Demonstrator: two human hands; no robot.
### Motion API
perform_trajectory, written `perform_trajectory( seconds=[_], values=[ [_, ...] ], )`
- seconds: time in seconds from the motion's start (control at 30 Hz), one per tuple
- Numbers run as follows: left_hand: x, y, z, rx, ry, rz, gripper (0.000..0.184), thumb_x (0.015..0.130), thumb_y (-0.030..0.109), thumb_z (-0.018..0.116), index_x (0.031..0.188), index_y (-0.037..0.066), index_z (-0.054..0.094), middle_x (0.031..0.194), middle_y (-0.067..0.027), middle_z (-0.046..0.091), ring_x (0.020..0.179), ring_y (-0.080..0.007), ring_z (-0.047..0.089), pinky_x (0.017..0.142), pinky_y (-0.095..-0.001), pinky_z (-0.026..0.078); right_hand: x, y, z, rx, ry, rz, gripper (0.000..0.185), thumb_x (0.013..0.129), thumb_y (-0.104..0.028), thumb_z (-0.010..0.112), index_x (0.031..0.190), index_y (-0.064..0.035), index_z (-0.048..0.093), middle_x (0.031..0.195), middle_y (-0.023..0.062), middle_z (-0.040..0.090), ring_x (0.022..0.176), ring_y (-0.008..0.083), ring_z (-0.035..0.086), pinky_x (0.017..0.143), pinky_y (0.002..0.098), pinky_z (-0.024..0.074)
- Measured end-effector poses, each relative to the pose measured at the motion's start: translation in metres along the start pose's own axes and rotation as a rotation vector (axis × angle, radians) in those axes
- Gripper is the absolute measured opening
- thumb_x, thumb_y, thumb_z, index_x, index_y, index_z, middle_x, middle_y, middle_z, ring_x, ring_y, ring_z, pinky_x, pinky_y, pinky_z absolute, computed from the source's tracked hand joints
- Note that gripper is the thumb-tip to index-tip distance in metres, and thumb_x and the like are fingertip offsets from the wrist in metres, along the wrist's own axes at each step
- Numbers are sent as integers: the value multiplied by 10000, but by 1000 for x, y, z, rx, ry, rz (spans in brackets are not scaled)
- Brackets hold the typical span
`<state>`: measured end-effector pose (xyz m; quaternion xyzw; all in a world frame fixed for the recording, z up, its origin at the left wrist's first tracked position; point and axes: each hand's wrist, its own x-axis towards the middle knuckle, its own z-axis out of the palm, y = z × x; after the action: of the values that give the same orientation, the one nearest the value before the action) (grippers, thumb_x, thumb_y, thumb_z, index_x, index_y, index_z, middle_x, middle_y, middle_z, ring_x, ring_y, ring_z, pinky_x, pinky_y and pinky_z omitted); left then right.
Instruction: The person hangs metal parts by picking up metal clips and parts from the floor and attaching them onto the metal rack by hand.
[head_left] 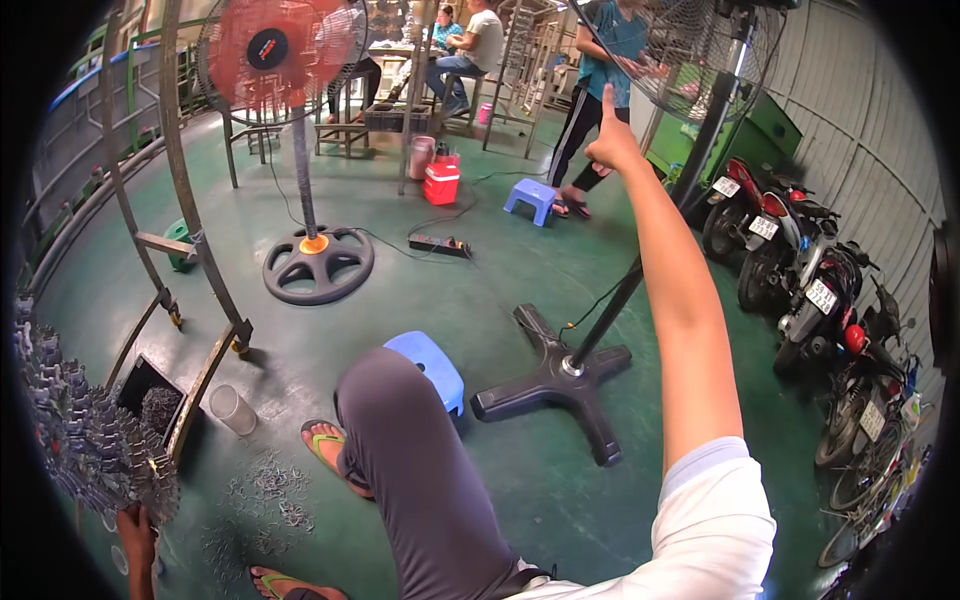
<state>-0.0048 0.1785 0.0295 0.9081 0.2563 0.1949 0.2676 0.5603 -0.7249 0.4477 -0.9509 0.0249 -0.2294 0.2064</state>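
My right arm stretches forward, and my right hand (613, 145) is raised with the index finger extended and the other fingers curled in. It holds nothing and appears in front of a standing fan (700, 60) and a person in a blue top. At the lower left edge, my left hand (137, 540) is closed at the bottom of a dense cluster of small grey metal parts (95, 435); its fingertips are partly hidden there. Small loose metal pieces (280, 495) lie scattered on the green floor beside my sandalled feet.
A black bin (150, 395) and a clear cup (232, 409) stand near a wheeled metal frame (200, 260). Around me are a blue stool (430, 365), a black fan base (565, 390), a red fan (280, 60), a power strip (438, 245) and parked motorbikes (790, 240).
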Motion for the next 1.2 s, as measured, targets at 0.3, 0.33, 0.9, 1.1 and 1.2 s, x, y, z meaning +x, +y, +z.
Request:
perform_trajectory(
  seconds=[0.3,0.33,0.9,1.1,1.2],
  values=[
    [-2,39,-3,-108,-75,-183,302,1061,250,602,1147,-29,524,818,-112,593,585,-161,594,428,-307,465,-108,16,-54,190,348,-287,1229,784,-20,710,1672,-218,-116,711,135,700,562,256,697,592,379,598],
    [-3,41,-5,-96,-71,-185,311,1062,260,600,1149,-29,525,807,-111,593,581,-161,598,417,-308,466,-107,33,-60,197,414,-309,1220,787,-24,710,1671,-209,-111,715,136,699,581,251,706,594,377,598],
    [9,12,-7,-44,-103,-188,345,1060,282,620,1064,-54,542,745,-157,647,458,-223,612,356,-346,449,-270,33,-106,423,623,-304,1111,842,42,694,1677,-124,-20,822,80,665,602,91,613,564,241,507],
    [49,-94,-11,366,-119,106,468,1056,442,552,1089,-10,666,708,-112,677,486,-218,619,460,-366,493,-334,9,-76,441,177,-216,721,865,-7,732,1529,-86,463,791,56,646,534,87,576,542,275,487],
    [-7,81,-40,426,-363,-169,598,1055,560,500,1037,16,746,680,-91,733,490,-215,651,474,-380,511,-352,10,-65,377,2,-310,729,862,-30,748,1530,-91,462,810,74,652,542,116,572,555,308,478]
  ],
)
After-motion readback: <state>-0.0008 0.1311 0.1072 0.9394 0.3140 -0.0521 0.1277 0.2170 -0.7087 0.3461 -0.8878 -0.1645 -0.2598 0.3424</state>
